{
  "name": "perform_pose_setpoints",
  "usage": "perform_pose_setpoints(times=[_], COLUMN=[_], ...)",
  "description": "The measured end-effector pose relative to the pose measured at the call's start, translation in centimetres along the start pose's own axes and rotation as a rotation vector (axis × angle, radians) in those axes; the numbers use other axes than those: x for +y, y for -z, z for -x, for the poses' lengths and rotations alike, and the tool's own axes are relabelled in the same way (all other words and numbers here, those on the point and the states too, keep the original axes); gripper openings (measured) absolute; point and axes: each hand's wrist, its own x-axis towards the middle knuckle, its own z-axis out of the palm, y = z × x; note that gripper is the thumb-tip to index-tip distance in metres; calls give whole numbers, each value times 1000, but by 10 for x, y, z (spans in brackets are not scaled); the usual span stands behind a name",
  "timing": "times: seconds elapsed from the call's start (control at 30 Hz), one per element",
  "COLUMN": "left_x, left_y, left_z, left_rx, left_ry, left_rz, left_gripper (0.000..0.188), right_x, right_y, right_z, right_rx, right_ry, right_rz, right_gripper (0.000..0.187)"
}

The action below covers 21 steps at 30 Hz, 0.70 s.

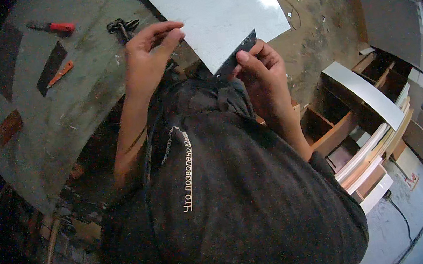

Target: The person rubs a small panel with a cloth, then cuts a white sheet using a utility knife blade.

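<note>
Nearest us, our right hand [262,71] pinched the dark film [237,58] lifting at the near corner of the pale sheet [218,11]. Our left hand [148,56] pressed fingertips on the sheet's left edge. We judged a slow, low-angle pull best. Beyond, a red-handled knife [52,27] lay on the desk [87,94].

laminate sheet [218,11]: smooth, pale grey, slight sheen. workbench top [87,94]: dull, scuffed, stained. stacked offcut boards [375,150]: wood core, smooth faces. shirt [241,207]: matt dark cloth.
</note>
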Motion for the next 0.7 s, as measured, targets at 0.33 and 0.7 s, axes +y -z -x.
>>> perform_pose_setpoints(times=[0.33, 0.7], left_x=[46, 36], left_y=[-86, -147], left_z=[-8, 14], left_rx=[-463, -122], left_ry=[41, 284], left_rz=[200, 66], left_gripper=[33, 14], right_x=[-38, -85], right_y=[31, 102], right_z=[15, -20], right_rx=[180, -220], right_ry=[128, -71], right_rz=[436, 672], right_gripper=[12, 11])
